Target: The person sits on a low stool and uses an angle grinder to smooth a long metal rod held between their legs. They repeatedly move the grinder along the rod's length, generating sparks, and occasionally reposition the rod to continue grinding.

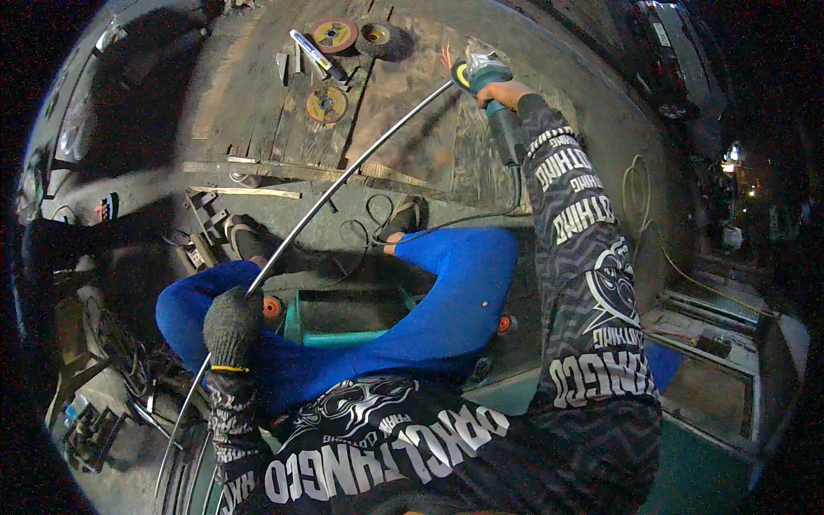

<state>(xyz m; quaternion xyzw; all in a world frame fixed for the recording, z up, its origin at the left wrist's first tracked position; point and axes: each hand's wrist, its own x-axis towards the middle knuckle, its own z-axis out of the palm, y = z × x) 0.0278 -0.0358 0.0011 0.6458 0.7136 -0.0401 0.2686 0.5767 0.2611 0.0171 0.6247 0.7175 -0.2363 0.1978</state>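
My left hand point(233, 330), in a dark grey knitted glove, is closed round a long thin metal rod point(343, 177). The rod slants up and right from my lap to the wooden work surface. Out at its far end, my bare right hand point(503, 93) grips a green angle grinder point(505, 133), whose body hangs down toward me. The grinder's yellow-marked disc point(463, 77) meets the rod's tip, and a few orange sparks point(446, 58) show beside it. How the disc touches the rod is too small to tell.
On the wooden boards point(403, 142) lie a reddish disc point(335, 35), a cup-shaped wheel point(375, 37), a smaller disc point(326, 105) and a white-and-blue marker point(311, 51). A black cord point(446, 220) loops over the floor near my feet. Metal pieces point(204, 225) lie left; a green wheeled seat point(339, 338) is under me.
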